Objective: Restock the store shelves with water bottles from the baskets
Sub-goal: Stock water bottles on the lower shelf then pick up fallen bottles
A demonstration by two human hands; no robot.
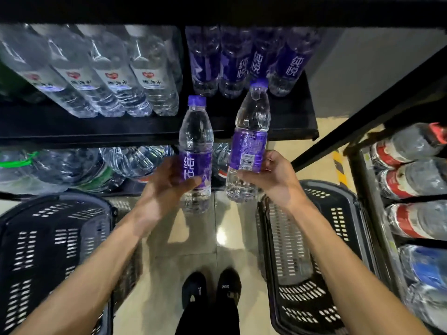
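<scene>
My left hand [169, 180] grips a clear water bottle with a purple label and purple cap [196, 131], held upright in front of the black shelf [96, 131]. In my right hand [271, 177] is a second purple-label bottle [251, 126], tilted slightly left, its cap close to the row of purple-label bottles [242, 61] standing on the right part of the shelf. Two black plastic baskets stand on the floor: one at the left [48, 238], one at the right [314, 250]. No bottles show inside either basket.
White-label bottles [101, 76] fill the shelf's left part. Large wrapped water packs [72, 165] sit on the lower shelf. A second rack at the right holds red-label [406, 175] and blue-label bottles [425, 264]. My feet [211, 288] stand on the tiled floor between the baskets.
</scene>
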